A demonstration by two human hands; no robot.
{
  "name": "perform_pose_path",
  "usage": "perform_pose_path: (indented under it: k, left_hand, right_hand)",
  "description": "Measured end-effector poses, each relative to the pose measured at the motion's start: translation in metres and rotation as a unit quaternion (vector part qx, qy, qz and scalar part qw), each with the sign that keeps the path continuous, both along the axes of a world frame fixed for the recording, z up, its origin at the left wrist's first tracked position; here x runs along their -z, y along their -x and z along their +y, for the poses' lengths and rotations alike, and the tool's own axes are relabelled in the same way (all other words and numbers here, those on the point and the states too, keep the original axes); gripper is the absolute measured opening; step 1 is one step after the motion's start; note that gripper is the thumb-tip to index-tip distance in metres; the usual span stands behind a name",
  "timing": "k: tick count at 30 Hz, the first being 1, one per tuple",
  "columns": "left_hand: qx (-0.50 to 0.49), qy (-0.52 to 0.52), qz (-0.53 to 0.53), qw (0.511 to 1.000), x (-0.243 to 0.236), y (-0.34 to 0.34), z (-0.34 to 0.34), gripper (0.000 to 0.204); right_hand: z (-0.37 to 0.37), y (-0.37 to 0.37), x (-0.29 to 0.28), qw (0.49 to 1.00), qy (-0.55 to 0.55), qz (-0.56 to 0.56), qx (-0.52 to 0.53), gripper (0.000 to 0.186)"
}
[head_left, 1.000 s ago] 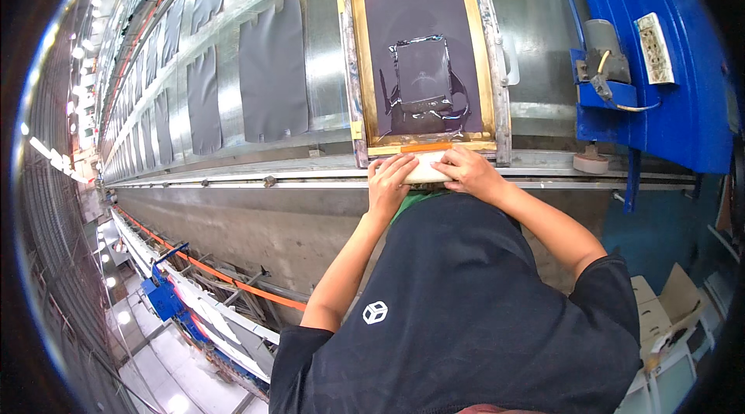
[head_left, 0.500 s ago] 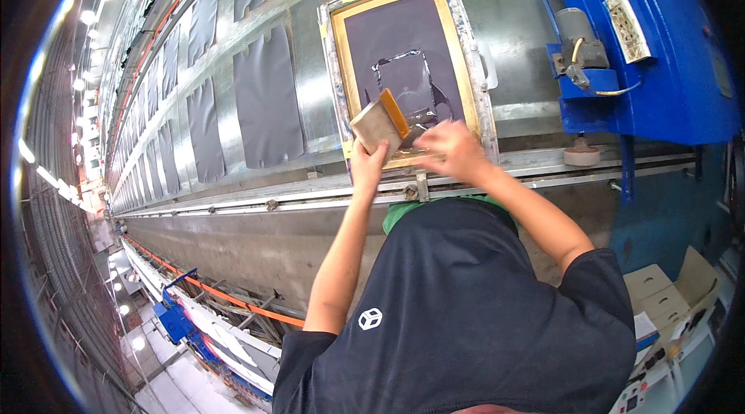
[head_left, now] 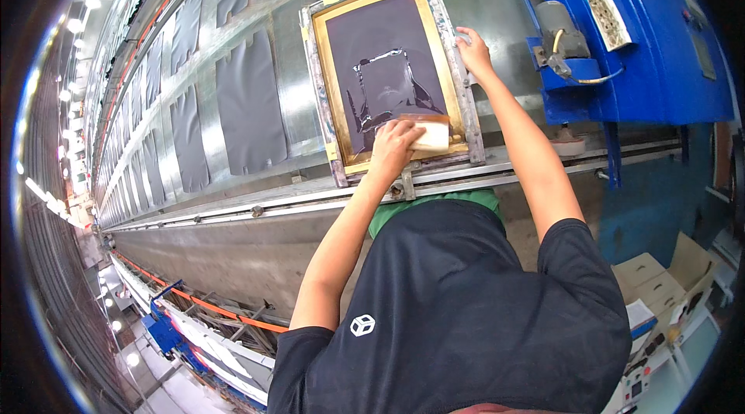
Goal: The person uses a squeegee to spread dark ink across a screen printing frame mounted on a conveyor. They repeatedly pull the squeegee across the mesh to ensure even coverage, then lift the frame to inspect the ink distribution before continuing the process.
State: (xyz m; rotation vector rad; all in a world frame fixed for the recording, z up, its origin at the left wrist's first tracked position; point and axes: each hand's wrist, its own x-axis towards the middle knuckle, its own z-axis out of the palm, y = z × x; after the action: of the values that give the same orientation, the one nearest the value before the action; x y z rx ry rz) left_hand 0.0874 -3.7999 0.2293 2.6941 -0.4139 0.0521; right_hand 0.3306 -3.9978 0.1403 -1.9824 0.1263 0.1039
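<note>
A screen-printing frame [head_left: 467,120] lies on the long metal table, its mesh bordered by yellow tape. Wet dark ink [head_left: 365,114] outlines a rectangle on the grey screen [head_left: 375,26]. At the near end of the screen, my left hand [head_left: 394,148] is closed round a squeegee [head_left: 434,136] with a pale body and a brownish blade, its blade edge turned toward the ink. My right hand [head_left: 474,55] reaches past the frame's right side, fingers curled round a pale handle [head_left: 462,38] on its outer edge; the palm side is hidden.
Several grey fabric pieces [head_left: 252,100] lie in rows along the table to the left. A metal rail [head_left: 310,194] runs along the near edge, close to my body. On the right stands a blue machine [head_left: 660,57] with a motor [head_left: 560,26] and a dirty white tray [head_left: 608,15].
My left hand has turned the squeegee and lowered it to the screen's near end. My right hand has left the squeegee area and moved up and right to the frame's side handle.
</note>
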Motion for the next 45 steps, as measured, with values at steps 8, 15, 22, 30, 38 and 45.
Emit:
perform_pose_path:
  k: [8,15,22,30,38,45]
  left_hand:
    - [-0.056,0.078,0.052,0.994,-0.032,0.042,0.055,0.059]
    - [-0.135,0.07,-0.013,0.988,-0.039,0.077,0.133,0.05]
    - [-0.128,0.033,0.005,0.991,-0.036,0.121,0.303,0.048]
    - [-0.118,0.015,0.002,0.993,-0.029,0.163,0.41,0.05]
    - [-0.143,0.009,-0.023,0.989,-0.023,0.196,0.419,0.06]
    - [-0.097,-0.041,-0.053,0.993,-0.01,0.189,0.41,0.055]
  right_hand:
    - [0.004,-0.016,-0.023,0.993,0.032,-0.118,-0.004,0.019]
    - [0.09,0.015,-0.07,0.989,0.036,-0.142,-0.012,0.021]
    - [0.251,0.087,-0.049,0.987,0.015,-0.16,0.005,0.019]
    - [0.358,0.142,-0.054,0.997,0.027,-0.066,0.012,0.019]
    - [0.38,0.148,-0.048,0.996,0.066,-0.051,0.02,0.021]
    - [0.368,0.146,-0.037,0.995,0.09,-0.051,-0.009,0.027]
